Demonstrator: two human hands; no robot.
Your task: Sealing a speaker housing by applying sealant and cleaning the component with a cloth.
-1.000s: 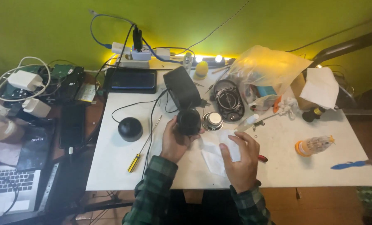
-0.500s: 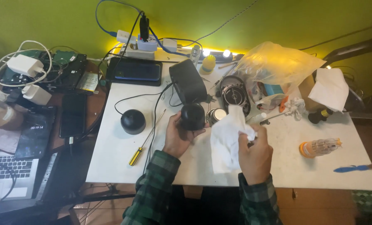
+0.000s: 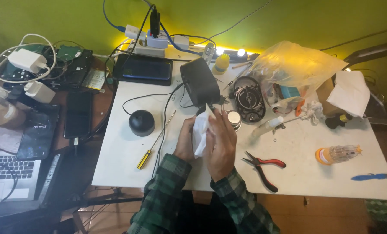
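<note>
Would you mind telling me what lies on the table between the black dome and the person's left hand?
In the head view, a yellow-handled screwdriver and a black cable lie between the black dome and the left hand.

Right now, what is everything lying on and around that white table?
white cloth: one, between both hands
black box device: one, table centre, behind the hands
black dome: one, left of the hands
screwdriver: one, yellow handle, by the dome
pliers: one, red handles, right of the hands
clear plastic bag: one, far right
orange-capped bottle: one, lying at right
power strip: one, white, by the wall
laptop: one, far left
left hand: on the cloth
right hand: on the cloth
</note>
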